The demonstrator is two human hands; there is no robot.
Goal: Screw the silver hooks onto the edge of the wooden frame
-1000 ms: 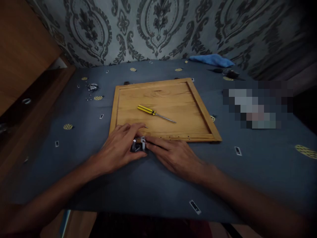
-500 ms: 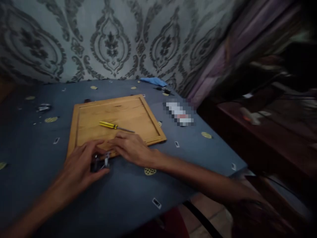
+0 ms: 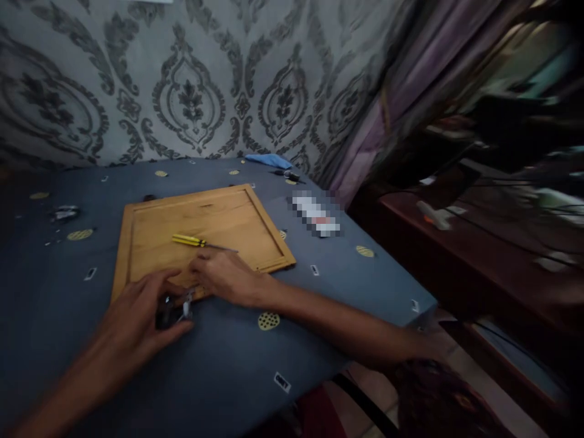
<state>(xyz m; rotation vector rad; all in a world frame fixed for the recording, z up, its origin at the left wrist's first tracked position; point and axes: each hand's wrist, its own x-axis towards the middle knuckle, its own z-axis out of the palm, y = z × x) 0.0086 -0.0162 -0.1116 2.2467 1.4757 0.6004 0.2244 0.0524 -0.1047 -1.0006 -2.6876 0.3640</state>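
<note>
A framed wooden cabinet door (image 3: 155, 243) lies flat on the blue tablecloth. At its near edge my left hand (image 3: 141, 310) curls round a shiny metal cabinet hinge (image 3: 186, 304), thumb below and fingers above. Just to the right, my right hand (image 3: 223, 277) rests over the same edge with its fingers pinched together beside the hinge. Whatever sits between those fingertips is too small or hidden to make out. A yellow-handled screwdriver (image 3: 189, 240) lies on the door beyond my right hand, its shaft pointing right.
On the left of the table (image 3: 237, 371) lies another shiny metal piece (image 3: 64, 213) with tiny bits near it. A blurred-out white item (image 3: 314, 214), a dark tool (image 3: 289, 176) and a blue cloth (image 3: 269, 160) lie right and behind. Patterned fabric hangs behind; dark red furniture (image 3: 410, 213) stands right.
The view has turned slightly, so everything sits a little further left and lower. Both hands keep about the same places at the door's near edge; the screwdriver has not moved on the door.
</note>
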